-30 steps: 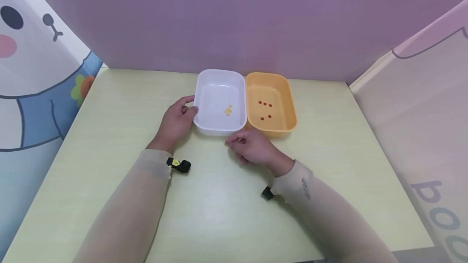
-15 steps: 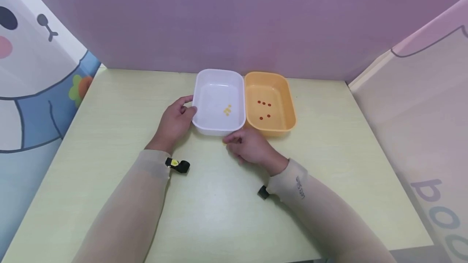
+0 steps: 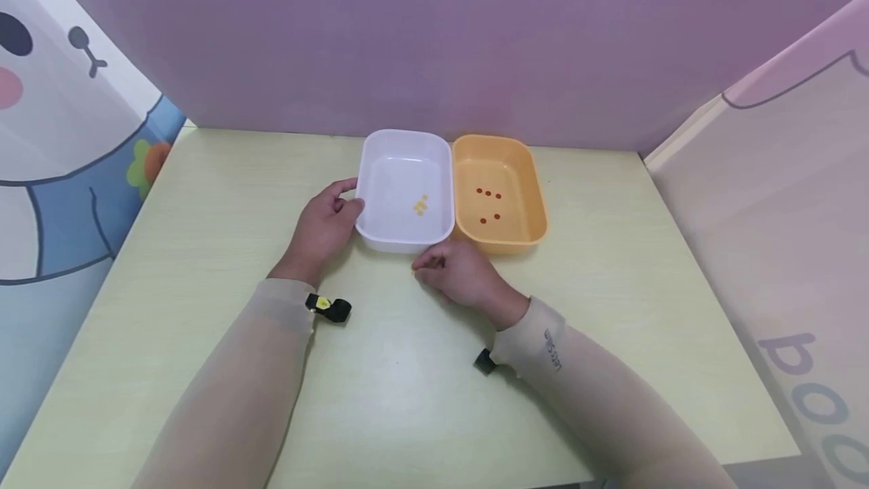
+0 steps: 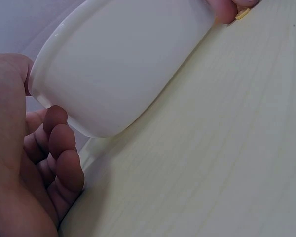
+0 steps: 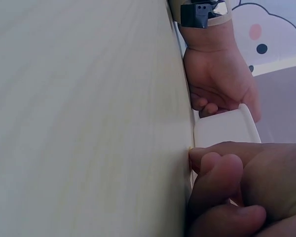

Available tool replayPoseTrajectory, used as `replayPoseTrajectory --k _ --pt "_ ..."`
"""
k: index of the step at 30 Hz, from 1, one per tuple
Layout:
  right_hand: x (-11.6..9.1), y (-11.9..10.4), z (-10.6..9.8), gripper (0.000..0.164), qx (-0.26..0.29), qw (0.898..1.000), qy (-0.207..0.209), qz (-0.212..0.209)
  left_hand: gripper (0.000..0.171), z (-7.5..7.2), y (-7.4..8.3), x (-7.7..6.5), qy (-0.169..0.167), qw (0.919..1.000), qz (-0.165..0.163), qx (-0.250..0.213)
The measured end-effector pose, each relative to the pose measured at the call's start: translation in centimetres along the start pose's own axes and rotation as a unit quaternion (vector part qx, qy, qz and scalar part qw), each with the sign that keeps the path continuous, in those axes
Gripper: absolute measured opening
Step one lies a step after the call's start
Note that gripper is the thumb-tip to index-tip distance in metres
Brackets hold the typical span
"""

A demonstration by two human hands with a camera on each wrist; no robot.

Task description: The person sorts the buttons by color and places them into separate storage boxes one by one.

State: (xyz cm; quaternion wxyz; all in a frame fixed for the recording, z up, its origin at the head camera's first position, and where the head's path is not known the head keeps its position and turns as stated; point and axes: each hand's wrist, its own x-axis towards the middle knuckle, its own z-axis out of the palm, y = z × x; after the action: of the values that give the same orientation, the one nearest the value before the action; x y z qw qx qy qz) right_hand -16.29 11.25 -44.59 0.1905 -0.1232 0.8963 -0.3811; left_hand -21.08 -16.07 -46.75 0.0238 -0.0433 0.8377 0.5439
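Observation:
At the left side of the white plastic container [image 3: 407, 240], my left hand [image 3: 324, 226] holds the rim with thumb and forefinger; the other fingers curl beside its wall in the left wrist view. Several small yellow pieces [image 3: 421, 206] lie inside it. Just in front of the container, my right hand [image 3: 462, 274] pinches one small flat yellow disc [image 4: 242, 13] at its fingertips, close to the tabletop. Curled fingers [image 5: 219, 180] hide most of this disc in the right wrist view.
An orange container [image 3: 501, 244] stands against the white one on the right, with several small red pieces [image 3: 488, 193] inside. Both sit near the back edge of the pale table [image 3: 400, 391]. A purple wall [image 3: 434, 36] rises behind, and printed panels flank the table.
My right hand has shifted slightly left along the front of the white container, with the yellow disc at its fingertips. The left hand keeps its place on the rim.

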Motion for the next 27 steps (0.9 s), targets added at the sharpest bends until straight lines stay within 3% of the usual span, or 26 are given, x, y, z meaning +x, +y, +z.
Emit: replayPoseTrajectory --k 12,20,27 --pt "0.06 -0.25 -0.09 0.009 -0.006 1.000 -0.008 0.003 0.054 0.14 0.02 0.13 -0.003 1.0000 -0.007 0.002" --pt "0.15 0.16 0.01 0.016 -0.003 0.999 -0.015 -0.035 0.054 0.14 0.10 0.09 -0.003 1.0000 -0.003 0.002" --pt "0.14 0.17 -0.07 0.014 -0.009 0.999 -0.016 -0.039 0.054 0.17 -0.01 0.13 0.000 1.0000 0.001 0.001"
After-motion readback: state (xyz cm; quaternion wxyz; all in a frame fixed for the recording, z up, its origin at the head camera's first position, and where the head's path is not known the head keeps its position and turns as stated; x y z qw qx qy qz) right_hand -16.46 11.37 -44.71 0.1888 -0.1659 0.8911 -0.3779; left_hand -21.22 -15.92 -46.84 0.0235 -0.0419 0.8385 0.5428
